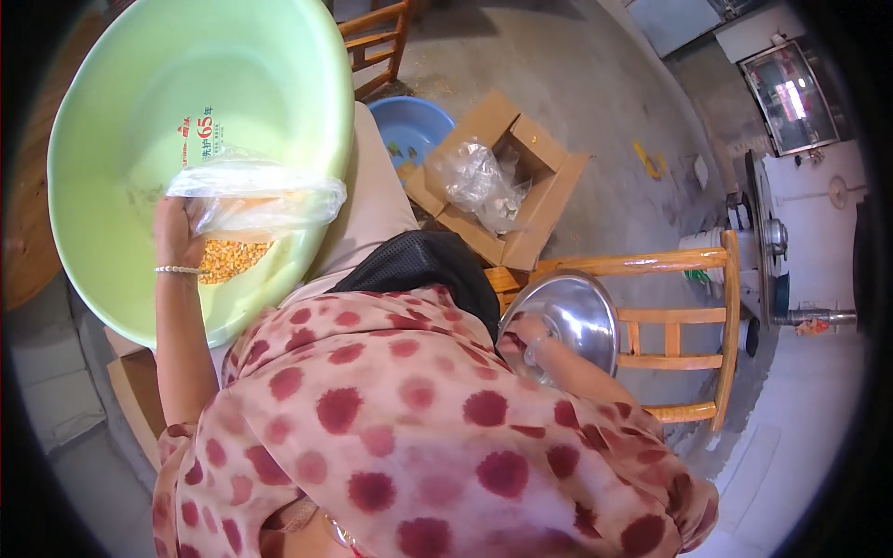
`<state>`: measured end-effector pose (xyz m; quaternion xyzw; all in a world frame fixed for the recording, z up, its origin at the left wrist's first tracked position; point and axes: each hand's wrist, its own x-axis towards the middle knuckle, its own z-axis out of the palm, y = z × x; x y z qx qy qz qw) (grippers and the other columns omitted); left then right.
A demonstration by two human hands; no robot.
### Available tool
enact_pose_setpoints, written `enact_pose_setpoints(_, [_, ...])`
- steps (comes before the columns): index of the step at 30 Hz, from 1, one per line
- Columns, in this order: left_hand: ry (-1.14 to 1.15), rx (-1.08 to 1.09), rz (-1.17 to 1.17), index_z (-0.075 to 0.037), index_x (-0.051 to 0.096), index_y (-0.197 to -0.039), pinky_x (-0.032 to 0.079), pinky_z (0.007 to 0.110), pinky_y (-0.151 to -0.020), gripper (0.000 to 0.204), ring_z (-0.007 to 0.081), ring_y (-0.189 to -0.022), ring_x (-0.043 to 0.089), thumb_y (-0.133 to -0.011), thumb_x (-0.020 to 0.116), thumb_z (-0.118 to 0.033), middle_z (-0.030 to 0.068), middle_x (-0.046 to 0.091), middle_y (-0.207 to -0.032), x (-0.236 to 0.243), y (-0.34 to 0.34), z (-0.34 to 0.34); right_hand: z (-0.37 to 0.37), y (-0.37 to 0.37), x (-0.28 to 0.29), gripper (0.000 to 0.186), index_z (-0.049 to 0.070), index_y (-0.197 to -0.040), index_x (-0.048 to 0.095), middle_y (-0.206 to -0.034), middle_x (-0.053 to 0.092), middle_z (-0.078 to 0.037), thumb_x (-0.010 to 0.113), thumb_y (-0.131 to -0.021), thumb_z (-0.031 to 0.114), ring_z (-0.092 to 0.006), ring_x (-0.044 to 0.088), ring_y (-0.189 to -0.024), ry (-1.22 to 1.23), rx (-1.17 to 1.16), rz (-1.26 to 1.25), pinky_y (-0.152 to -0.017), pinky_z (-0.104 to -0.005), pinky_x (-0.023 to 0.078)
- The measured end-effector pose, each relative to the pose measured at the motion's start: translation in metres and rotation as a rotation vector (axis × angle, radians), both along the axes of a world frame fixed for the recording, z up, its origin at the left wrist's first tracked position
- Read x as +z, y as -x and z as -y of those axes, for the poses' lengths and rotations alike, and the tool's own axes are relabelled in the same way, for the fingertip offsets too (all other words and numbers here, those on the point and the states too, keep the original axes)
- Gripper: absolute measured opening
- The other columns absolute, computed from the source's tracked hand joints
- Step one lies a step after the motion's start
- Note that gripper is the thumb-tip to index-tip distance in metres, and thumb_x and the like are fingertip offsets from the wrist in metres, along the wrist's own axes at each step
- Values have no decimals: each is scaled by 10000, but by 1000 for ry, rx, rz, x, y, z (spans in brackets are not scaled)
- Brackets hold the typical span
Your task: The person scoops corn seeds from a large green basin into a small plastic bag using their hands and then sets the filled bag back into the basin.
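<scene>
A large light green plastic basin (121,130) is at the upper left, with yellow corn kernels (233,262) near its lower side. My left hand (181,232) grips a clear plastic bag (270,195) above the kernels, inside the basin. A shiny steel bowl (581,316) sits low at the right, beside my clothing. My right hand (526,335) holds that bowl near its left side, its fingertips partly hidden.
A blue basin (428,126) and an open cardboard box (553,172) with crumpled plastic lie ahead. A wooden chair (674,265) stands at right, another (377,28) behind the green basin. A wooden surface (28,232) edges the far left; kitchen fittings (786,98) line the right wall.
</scene>
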<state>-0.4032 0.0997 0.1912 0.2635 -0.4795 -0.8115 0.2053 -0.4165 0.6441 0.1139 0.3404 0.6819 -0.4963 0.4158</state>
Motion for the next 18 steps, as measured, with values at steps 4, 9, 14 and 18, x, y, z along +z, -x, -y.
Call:
enact_pose_setpoints(4, [-25, 156, 36, -66, 523, -780, 210, 170, -396, 103, 14, -444, 260, -832, 440, -94, -78, 371, -558, 20, 7, -19, 12, 8, 11, 144, 0, -881, 530, -755, 590, -132, 529, -740, -30, -238, 605, -612, -79, -21, -44, -476, -371, 513])
enact_pose_setpoints(9, [-1, 64, 2, -56, 524, -783, 215, 171, -394, 107, 13, -449, 277, -829, 432, -86, -73, 391, -569, 13, -3, -11, -3, 35, 47, 39, -2, -628, 548, -516, 532, -76, 514, -645, -12, -148, 517, -452, -318, 294, -543, -391, -268, 397])
enact_pose_setpoints(14, [7, 170, 39, -52, 524, -782, 214, 174, -392, 105, 10, -449, 283, -819, 429, -78, -73, 401, -572, 19, 1, -27, 17, 103, 123, 32, 19, -604, 549, -500, 513, -38, 520, -607, 31, -100, 467, -449, -281, 759, -1205, -447, -229, 374])
enact_pose_setpoints(18, [17, 97, 22, -51, 524, -776, 231, 170, -398, 94, 8, -461, 315, -805, 439, -77, -64, 439, -593, 7, -2, -16, 71, 183, 96, 179, 9, -827, 573, -728, 597, -49, 614, -678, 100, -111, 539, -652, -22, 610, -1210, -604, -236, 434])
